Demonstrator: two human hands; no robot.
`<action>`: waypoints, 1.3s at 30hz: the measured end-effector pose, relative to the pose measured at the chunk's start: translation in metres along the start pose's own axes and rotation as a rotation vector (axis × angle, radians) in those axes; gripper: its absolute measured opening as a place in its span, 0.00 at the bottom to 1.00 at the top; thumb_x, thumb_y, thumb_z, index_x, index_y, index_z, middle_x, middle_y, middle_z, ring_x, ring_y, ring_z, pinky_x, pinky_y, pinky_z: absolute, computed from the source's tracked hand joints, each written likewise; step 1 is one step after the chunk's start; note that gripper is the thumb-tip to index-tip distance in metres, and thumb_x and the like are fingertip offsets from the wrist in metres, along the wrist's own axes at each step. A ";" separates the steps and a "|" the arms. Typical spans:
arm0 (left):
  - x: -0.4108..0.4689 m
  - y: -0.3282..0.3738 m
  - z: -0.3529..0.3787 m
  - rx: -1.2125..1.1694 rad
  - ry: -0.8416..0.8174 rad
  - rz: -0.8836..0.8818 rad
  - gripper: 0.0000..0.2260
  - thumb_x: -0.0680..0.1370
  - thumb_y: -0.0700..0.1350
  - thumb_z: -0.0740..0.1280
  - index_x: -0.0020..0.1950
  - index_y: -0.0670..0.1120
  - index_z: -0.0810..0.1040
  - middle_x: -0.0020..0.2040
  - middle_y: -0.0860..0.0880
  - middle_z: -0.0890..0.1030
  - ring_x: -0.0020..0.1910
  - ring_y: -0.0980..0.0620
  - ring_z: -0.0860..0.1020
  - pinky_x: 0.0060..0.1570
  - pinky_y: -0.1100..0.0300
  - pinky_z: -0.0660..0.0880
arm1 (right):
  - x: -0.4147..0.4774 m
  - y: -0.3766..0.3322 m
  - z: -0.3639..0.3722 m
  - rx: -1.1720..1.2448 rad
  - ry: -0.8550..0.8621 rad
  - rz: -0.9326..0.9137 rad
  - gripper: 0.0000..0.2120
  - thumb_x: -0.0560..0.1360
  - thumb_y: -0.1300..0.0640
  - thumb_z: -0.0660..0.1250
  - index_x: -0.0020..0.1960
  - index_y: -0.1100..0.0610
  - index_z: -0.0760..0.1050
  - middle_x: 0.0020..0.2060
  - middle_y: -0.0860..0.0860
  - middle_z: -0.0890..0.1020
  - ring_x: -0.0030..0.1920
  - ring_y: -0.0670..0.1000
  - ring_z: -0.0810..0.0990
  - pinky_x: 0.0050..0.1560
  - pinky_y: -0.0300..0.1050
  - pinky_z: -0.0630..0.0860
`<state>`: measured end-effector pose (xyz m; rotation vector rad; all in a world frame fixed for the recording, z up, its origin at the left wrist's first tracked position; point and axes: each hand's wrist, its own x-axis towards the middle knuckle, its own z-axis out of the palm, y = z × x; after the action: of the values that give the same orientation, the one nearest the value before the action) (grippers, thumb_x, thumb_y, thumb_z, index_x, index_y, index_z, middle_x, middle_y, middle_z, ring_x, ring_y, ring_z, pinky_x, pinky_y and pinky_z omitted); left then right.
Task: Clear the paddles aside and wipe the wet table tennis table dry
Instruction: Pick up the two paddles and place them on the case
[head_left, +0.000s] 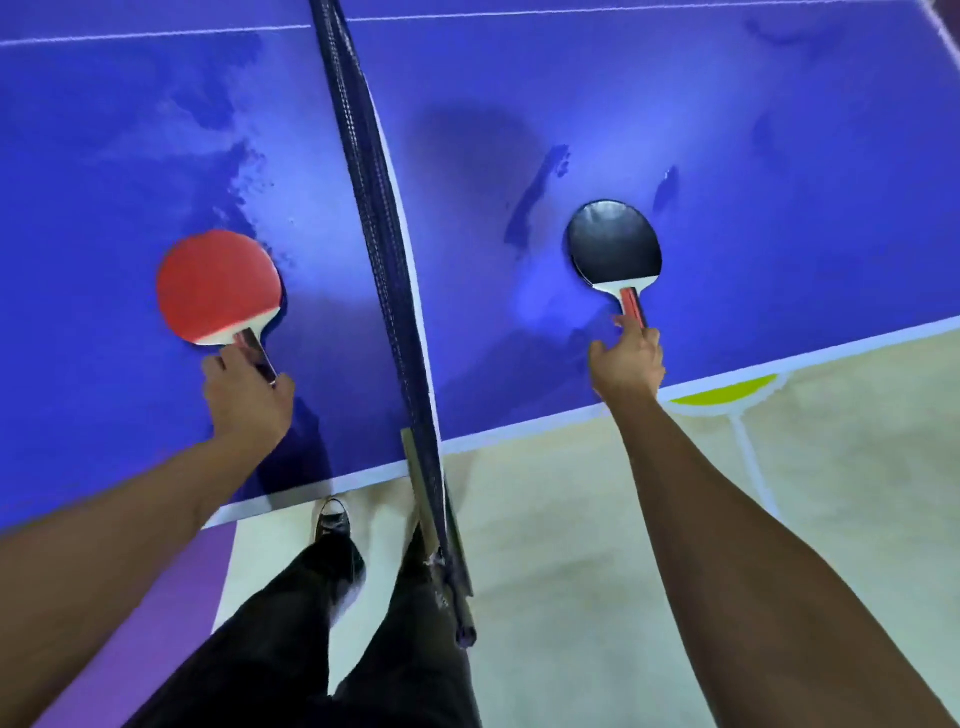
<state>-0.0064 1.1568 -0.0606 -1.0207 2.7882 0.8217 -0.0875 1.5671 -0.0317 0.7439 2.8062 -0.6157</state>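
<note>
A blue table tennis table (779, 208) spreads ahead, with wet smears on both halves. A red-faced paddle (218, 286) lies left of the net, and my left hand (247, 400) grips its handle. Right of the net lies a black-faced paddle (614, 244). My right hand (628, 358) has its fingers on the end of that paddle's handle. Both paddle blades rest flat on the table near its front edge.
The dark net (374, 218) runs away from me down the middle, its post (431, 509) clamped at the near edge. My legs and a shoe (332, 519) stand below it. The floor (597, 545) is pale, with a yellow-green patch (722, 396) and white lines at right.
</note>
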 end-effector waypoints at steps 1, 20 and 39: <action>0.002 0.006 0.001 -0.016 0.018 -0.103 0.21 0.76 0.39 0.71 0.64 0.33 0.69 0.63 0.30 0.71 0.59 0.30 0.72 0.58 0.39 0.70 | 0.008 0.002 0.000 0.000 0.010 0.009 0.25 0.78 0.55 0.64 0.74 0.54 0.68 0.66 0.60 0.71 0.65 0.64 0.71 0.66 0.57 0.67; -0.008 0.010 -0.014 -0.359 -0.118 -0.419 0.13 0.74 0.46 0.67 0.50 0.36 0.77 0.43 0.38 0.80 0.35 0.40 0.78 0.36 0.52 0.74 | 0.075 0.000 0.010 -0.073 -0.140 0.122 0.25 0.80 0.51 0.63 0.70 0.66 0.64 0.68 0.65 0.71 0.66 0.67 0.72 0.63 0.58 0.69; -0.086 -0.055 -0.114 -0.576 -0.122 -0.251 0.09 0.84 0.46 0.62 0.57 0.41 0.68 0.45 0.42 0.77 0.34 0.48 0.78 0.34 0.57 0.74 | -0.145 -0.137 0.012 0.499 -0.268 -0.310 0.13 0.84 0.50 0.60 0.58 0.60 0.65 0.38 0.52 0.73 0.34 0.54 0.73 0.33 0.47 0.67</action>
<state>0.1084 1.1152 0.0315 -1.2961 2.2945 1.6268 -0.0317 1.3903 0.0433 0.2564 2.5499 -1.3873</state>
